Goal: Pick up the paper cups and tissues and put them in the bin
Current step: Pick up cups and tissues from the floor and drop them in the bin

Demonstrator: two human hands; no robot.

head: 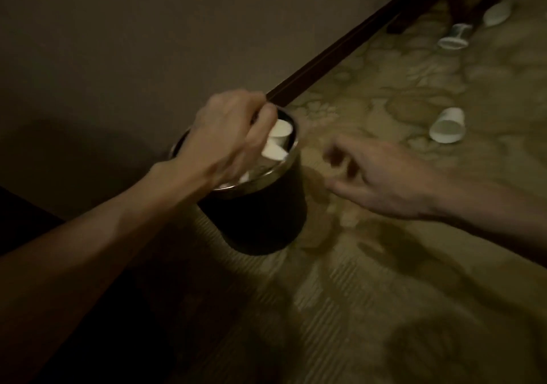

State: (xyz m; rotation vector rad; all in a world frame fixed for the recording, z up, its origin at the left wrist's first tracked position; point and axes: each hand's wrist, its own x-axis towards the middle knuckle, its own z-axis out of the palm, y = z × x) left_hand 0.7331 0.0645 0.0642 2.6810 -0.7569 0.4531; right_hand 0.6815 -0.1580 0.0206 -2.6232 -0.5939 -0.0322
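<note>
The left hand (233, 135) is clutching paper cups (278, 138) over the bin (260, 215); releasing them low inside looks wisest. The right hand (381, 176) is hovering at the bin's three o'clock, loosely spread, empty.

The bin (260, 215) stands at frame centre on the carpet (384, 295), with the wall (118, 43) behind it. Paper cups (279, 130) lie in the bin, under the left hand (231, 135). The right hand (384, 176) is right of the bin. A lone cup (447, 125) lies at mid-right; a far cup (454, 37) lies at upper right.
</note>
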